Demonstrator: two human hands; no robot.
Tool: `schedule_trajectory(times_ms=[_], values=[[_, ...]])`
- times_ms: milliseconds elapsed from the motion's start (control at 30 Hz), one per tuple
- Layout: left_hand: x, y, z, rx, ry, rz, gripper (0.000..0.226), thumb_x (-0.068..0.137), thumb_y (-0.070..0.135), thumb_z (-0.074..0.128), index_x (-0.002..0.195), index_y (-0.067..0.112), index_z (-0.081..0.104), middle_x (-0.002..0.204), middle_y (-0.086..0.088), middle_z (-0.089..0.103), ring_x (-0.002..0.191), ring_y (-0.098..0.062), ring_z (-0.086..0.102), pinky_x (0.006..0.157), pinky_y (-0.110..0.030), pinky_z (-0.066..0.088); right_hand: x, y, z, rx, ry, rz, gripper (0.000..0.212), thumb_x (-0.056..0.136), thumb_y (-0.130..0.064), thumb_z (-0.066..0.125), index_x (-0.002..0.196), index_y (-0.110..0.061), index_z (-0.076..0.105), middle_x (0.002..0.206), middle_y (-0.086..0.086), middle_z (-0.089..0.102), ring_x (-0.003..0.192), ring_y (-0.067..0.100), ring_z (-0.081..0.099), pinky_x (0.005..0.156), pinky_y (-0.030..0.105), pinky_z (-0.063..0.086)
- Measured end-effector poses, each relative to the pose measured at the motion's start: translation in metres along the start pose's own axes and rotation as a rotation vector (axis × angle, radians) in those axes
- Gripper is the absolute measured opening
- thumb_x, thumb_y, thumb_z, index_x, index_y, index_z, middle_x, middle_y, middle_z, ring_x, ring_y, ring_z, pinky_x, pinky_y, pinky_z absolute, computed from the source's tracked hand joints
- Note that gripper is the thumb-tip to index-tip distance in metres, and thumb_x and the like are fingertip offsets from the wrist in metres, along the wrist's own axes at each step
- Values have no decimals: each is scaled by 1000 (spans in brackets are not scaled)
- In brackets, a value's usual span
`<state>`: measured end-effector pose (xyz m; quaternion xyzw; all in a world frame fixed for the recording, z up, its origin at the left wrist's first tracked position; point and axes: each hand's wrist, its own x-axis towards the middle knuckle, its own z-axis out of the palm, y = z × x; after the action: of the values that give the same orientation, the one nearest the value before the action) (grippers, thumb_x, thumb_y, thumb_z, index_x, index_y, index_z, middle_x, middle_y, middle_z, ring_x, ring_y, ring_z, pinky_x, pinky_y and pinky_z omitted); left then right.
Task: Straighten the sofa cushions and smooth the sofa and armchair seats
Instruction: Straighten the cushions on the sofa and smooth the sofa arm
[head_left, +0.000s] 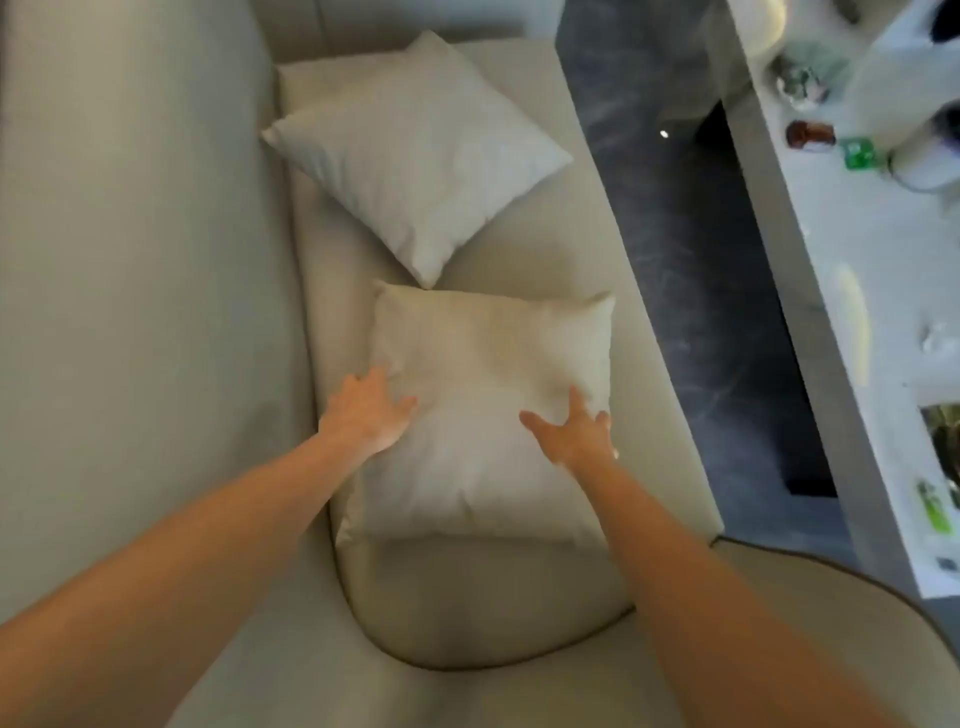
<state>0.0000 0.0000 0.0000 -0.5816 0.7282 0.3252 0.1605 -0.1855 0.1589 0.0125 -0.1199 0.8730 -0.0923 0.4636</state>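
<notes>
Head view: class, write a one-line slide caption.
Both hands, left and right, press flat on the near cushion; far cushion lies askew.

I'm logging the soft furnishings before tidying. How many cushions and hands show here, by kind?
Loose cushions on the sofa seat: 2, the near cushion and the far cushion
Hands: 2, the left hand and the right hand, both spread flat on the near cushion
Total: 4
</notes>
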Motion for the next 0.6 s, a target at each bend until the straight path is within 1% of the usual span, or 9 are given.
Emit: schedule_trajectory(times_ms=[67, 100, 167, 200, 267, 367, 500, 533, 600], values=[[26, -5, 6, -65, -5, 20, 72, 82, 62, 55, 141, 27, 34, 138, -13, 45, 128, -36, 44, 102, -45, 41, 13, -4, 17, 140, 73, 90, 96, 75, -79, 50, 151, -49, -1, 164, 13, -9, 146, 48, 14, 116, 57, 18], [42, -10, 12, -86, -32, 32, 80, 78, 65, 57, 143, 26, 30, 138, -10, 46, 130, -35, 41, 104, -45, 39, 22, -6, 28, 205, 97, 125, 98, 72, -82, 50, 149, -53, -3, 164, 10, -11, 146, 51, 8, 116, 60, 15], [63, -19, 24, -191, -114, 39, 100, 70, 69, 65, 148, 30, 16, 139, -4, 46, 133, -31, 38, 109, -44, 37, 37, -5, 50, 303, 136, 157, 99, 67, -86, 48, 146, -59, -6, 165, 4, -14, 145, 53, -6, 114, 66, 4], [70, -22, 30, -299, -142, 45, 104, 66, 67, 71, 146, 34, 13, 138, -2, 46, 131, -29, 42, 107, -42, 38, 46, -3, 58, 320, 150, 169, 99, 66, -87, 47, 145, -60, -7, 165, 3, -13, 145, 53, -10, 113, 67, -1], [77, -24, 42, -494, -120, 82, 101, 64, 57, 79, 140, 37, 15, 132, 2, 46, 125, -26, 49, 100, -35, 40, 63, 4, 62, 339, 169, 157, 98, 65, -87, 47, 144, -61, -5, 166, 0, -11, 145, 53, -10, 113, 67, -2], [69, -17, 51, -512, 1, 88, 96, 59, 59, 79, 133, 43, 19, 135, -6, 43, 118, -28, 50, 101, -39, 41, 74, 11, 56, 359, 164, 151, 96, 66, -86, 47, 145, -60, -2, 166, 1, -5, 145, 54, -2, 115, 65, 5], [32, 2, 38, -460, 126, 123, 87, 64, 54, 79, 132, 38, 27, 135, -7, 42, 108, -23, 49, 89, -30, 36, 58, 18, 43, 387, 155, 122, 94, 69, -84, 47, 147, -56, 4, 165, 5, 6, 146, 48, 10, 117, 61, 12], [19, 8, 29, -442, 137, 128, 86, 65, 54, 78, 133, 37, 28, 133, -6, 41, 105, -23, 50, 87, -30, 36, 53, 20, 37, 412, 148, 113, 93, 70, -83, 48, 149, -53, 8, 163, 8, 14, 145, 46, 18, 118, 59, 15], [-11, 16, 10, -371, 161, 118, 85, 66, 57, 75, 134, 39, 27, 128, -5, 39, 94, -22, 49, 81, -31, 38, 38, 20, 26, 490, 101, 74, 92, 68, -79, 49, 149, -44, 25, 154, 12, 36, 138, 39, 38, 116, 54, 28]])
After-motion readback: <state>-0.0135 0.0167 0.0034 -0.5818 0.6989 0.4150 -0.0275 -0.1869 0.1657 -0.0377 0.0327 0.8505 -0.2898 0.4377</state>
